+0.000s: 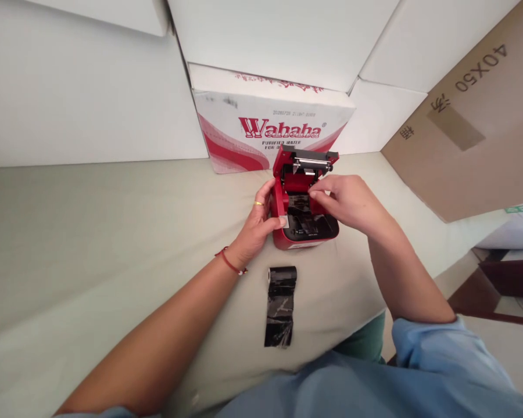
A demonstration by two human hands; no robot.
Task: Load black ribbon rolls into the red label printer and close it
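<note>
"Where is the printer (283, 239)?"

"On the cloth (157, 244), in front of the Wahaha box (279, 107), its lid (282, 158) raised at the far side."

"And the left hand (257, 223)?"

"Clamped on the printer's left side, thumb at the near left corner, fingers along the wall. It wears 1 gold ring (258, 203)."

"The right hand (312, 191)?"

"At the right of the opening, thumb and index tips together. I can't tell if they pinch anything."

"What's inside?"

"Black film (298, 203), partly crumpled."

"Anything nearer the person?"

"Yes, 1 black roll (282, 276), apart from the printer, its wrinkled strip (279, 313) stretching toward the blue shirt (331, 389)."
</note>
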